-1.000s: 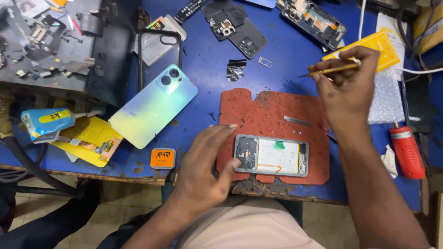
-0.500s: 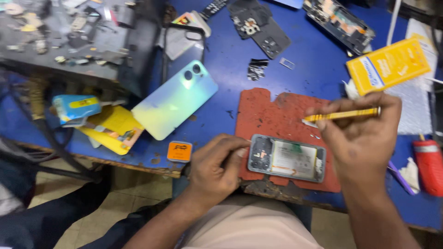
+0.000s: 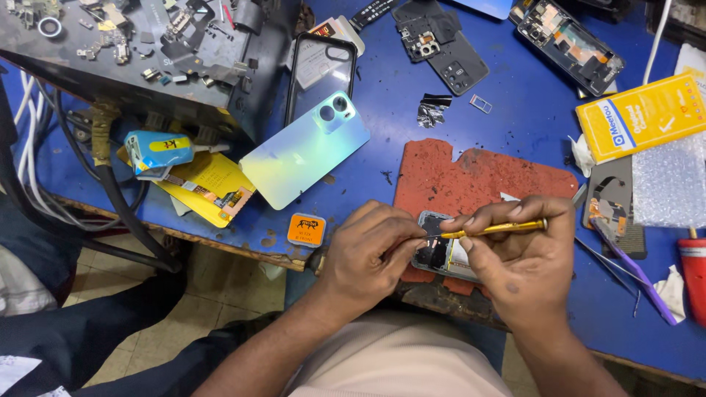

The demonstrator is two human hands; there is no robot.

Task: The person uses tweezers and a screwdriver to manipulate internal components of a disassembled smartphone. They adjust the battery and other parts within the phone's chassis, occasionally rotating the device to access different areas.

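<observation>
The right hand (image 3: 526, 268) is curling closed around a yellow screwdriver (image 3: 494, 229), holding it nearly level with its tip pointing left onto the opened phone (image 3: 441, 254). The left hand (image 3: 368, 257) is bending its fingers down over that phone's left end, pinching it in place. The phone is lying on the red mat (image 3: 471, 176) at the near edge of the blue tabletop (image 3: 515, 110), between both hands.

Two hands, the left (image 3: 368, 257) and the right (image 3: 526, 257), work over one opened phone (image 3: 441, 254). One yellow screwdriver (image 3: 500, 229), one iridescent back cover (image 3: 305, 151), one red mat (image 3: 471, 180), one yellow box (image 3: 640, 117), one clear case (image 3: 320, 66).
</observation>
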